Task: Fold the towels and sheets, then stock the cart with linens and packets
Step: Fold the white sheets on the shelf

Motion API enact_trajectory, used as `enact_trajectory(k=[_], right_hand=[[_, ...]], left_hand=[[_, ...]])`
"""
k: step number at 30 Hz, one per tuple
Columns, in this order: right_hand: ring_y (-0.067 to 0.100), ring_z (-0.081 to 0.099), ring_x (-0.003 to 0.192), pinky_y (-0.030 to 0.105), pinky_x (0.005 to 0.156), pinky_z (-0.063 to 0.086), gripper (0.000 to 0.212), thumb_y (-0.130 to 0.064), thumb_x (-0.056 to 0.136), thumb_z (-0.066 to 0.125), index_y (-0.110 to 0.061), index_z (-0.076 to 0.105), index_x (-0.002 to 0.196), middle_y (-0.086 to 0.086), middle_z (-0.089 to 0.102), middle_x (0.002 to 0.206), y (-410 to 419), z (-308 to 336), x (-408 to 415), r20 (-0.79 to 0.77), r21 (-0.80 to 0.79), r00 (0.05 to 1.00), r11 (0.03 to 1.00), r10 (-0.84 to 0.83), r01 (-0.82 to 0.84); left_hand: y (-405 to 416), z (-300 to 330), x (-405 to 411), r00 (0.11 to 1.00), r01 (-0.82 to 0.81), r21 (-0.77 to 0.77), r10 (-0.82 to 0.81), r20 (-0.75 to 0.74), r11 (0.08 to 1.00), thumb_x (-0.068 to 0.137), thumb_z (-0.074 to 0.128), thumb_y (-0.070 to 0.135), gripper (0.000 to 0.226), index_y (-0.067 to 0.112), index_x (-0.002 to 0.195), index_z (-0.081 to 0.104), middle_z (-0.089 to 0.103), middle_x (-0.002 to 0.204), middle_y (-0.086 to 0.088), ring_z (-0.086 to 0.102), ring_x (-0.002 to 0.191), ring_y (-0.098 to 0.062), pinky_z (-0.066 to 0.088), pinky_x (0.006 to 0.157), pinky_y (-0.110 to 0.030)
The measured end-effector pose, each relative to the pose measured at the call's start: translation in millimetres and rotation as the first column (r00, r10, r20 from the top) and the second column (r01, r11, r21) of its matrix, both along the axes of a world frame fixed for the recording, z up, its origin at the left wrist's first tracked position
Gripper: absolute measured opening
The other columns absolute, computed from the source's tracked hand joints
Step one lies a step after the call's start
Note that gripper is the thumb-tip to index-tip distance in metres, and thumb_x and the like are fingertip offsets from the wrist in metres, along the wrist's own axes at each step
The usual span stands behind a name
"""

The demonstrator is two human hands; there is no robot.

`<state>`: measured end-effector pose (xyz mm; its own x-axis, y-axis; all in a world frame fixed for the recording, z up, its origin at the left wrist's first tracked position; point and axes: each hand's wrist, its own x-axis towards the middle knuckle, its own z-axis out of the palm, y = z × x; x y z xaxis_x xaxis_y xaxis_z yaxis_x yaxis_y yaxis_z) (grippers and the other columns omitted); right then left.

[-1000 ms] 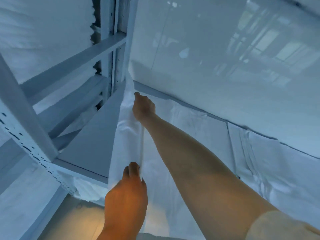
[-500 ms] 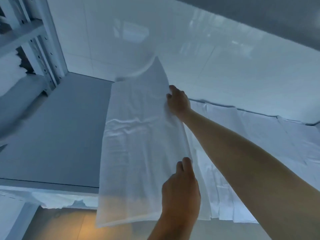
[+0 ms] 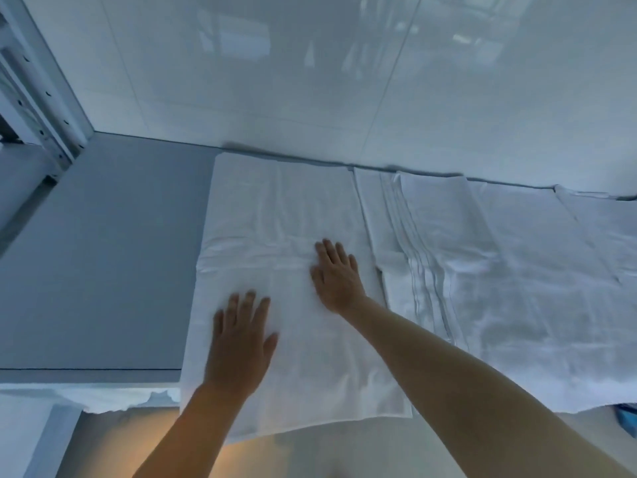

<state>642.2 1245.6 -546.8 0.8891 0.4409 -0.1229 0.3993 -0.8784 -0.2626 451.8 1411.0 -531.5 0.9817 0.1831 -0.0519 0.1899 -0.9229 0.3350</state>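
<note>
Palm of the left hand (image 3: 241, 339) and palm of the right hand (image 3: 336, 274) face down on the folded sheet (image 3: 293, 219); contact surfaces hidden. Sheet's near edge overhangs the grey tabletop (image 3: 103, 253), so the table edge beneath it is concealed. Striped linen (image 3: 431, 253) to the right is cut off by the frame edge. Metal rack (image 3: 31, 98) at upper left is only partly in frame. A blue item (image 3: 625, 417) at the right margin, possibly a bag, cannot be identified.
</note>
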Motion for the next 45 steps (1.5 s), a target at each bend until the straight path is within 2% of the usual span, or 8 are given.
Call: enact_trajectory(k=[3, 12, 17, 23, 30, 34, 39, 45], right_hand=[[0.026, 0.004, 0.159, 0.048, 0.127, 0.005, 0.063, -0.040, 0.108, 0.033, -0.021, 0.013, 0.165, 0.001, 0.006, 0.173, 5, -8, -7, 0.028, 0.021, 0.999, 0.999, -0.033, 0.032], [0.027, 0.000, 0.159, 0.051, 0.128, 0.004, 0.065, -0.043, 0.107, 0.029, -0.021, 0.010, 0.165, 0.002, 0.004, 0.173, 40, -15, -44, 0.021, 0.056, 0.998, 0.997, -0.053, 0.051], [0.028, 0.001, 0.159, 0.052, 0.127, 0.004, 0.066, -0.043, 0.106, 0.029, -0.020, 0.012, 0.165, 0.003, 0.005, 0.173, 70, -19, -74, 0.029, 0.086, 0.998, 0.995, -0.057, 0.054], [0.026, -0.002, 0.159, 0.049, 0.128, 0.003, 0.067, -0.049, 0.105, 0.024, -0.022, 0.010, 0.165, 0.001, 0.002, 0.173, 71, -26, -103, 0.048, 0.068, 0.998, 0.997, -0.033, 0.030], [0.024, 0.005, 0.159, 0.053, 0.126, 0.012, 0.066, -0.048, 0.106, 0.032, -0.021, 0.016, 0.164, -0.002, 0.008, 0.173, 62, -20, -85, 0.096, 0.018, 0.991, 0.995, 0.092, -0.094], [0.018, 0.004, 0.159, 0.047, 0.127, 0.009, 0.061, -0.047, 0.108, 0.027, -0.030, 0.013, 0.164, -0.009, 0.007, 0.173, 81, -22, -66, 0.093, 0.044, 0.959, 0.961, 0.268, -0.273], [0.013, 0.004, 0.159, 0.040, 0.127, 0.007, 0.060, -0.052, 0.109, 0.025, -0.033, 0.013, 0.164, -0.011, 0.006, 0.172, 56, -28, -24, 0.108, 0.002, 0.989, 0.995, 0.102, -0.103], [0.013, 0.000, 0.159, 0.038, 0.128, 0.004, 0.062, -0.053, 0.108, 0.022, -0.032, 0.009, 0.165, -0.011, 0.003, 0.172, 40, -29, -43, 0.097, -0.015, 0.989, 0.994, 0.113, -0.112]], left_hand=[[24, -14, -5, 0.997, 0.060, 0.062, -0.057, -0.046, 0.996, 0.098, 0.029, 0.054, 0.069, 0.021, 0.158, 0.039, 0.029, 0.167, -0.008, 0.026, 0.154, -0.035, 0.027, 0.121, -0.054], [66, -20, -41, 0.994, 0.100, 0.045, -0.098, -0.046, 0.994, 0.098, 0.019, 0.059, 0.071, 0.027, 0.161, 0.031, 0.019, 0.170, 0.001, 0.017, 0.158, -0.027, 0.022, 0.124, -0.051], [97, -17, -69, 0.995, 0.094, 0.026, -0.093, -0.040, 0.995, 0.096, -0.002, 0.070, 0.082, 0.030, 0.162, 0.027, 0.015, 0.171, 0.005, 0.011, 0.158, -0.022, 0.018, 0.126, -0.048], [113, -1, -83, 0.995, 0.093, 0.041, -0.091, -0.044, 0.995, 0.098, 0.025, 0.054, 0.069, 0.016, 0.151, 0.049, 0.041, 0.161, -0.004, 0.037, 0.150, -0.030, 0.031, 0.120, -0.054], [143, -4, 8, 0.986, 0.167, 0.219, -0.163, -0.035, 0.961, 0.104, 0.041, 0.046, 0.061, 0.013, 0.156, 0.040, 0.032, 0.166, -0.007, 0.026, 0.154, -0.031, 0.026, 0.119, -0.058], [157, -20, 52, 0.983, 0.173, 0.222, -0.155, -0.096, 0.960, 0.103, 0.030, 0.058, 0.069, 0.024, 0.162, 0.022, 0.016, 0.171, -0.002, 0.012, 0.158, -0.026, 0.018, 0.123, -0.057], [170, -37, 55, 0.989, 0.150, 0.190, -0.149, -0.016, 0.970, 0.096, 0.017, 0.069, 0.075, 0.032, 0.162, 0.022, 0.015, 0.171, 0.002, 0.010, 0.158, -0.023, 0.016, 0.124, -0.057], [157, -38, 28, 0.990, 0.132, 0.189, -0.137, 0.018, 0.973, 0.097, 0.018, 0.067, 0.075, 0.030, 0.162, 0.023, 0.018, 0.171, 0.001, 0.013, 0.158, -0.024, 0.015, 0.124, -0.055]])
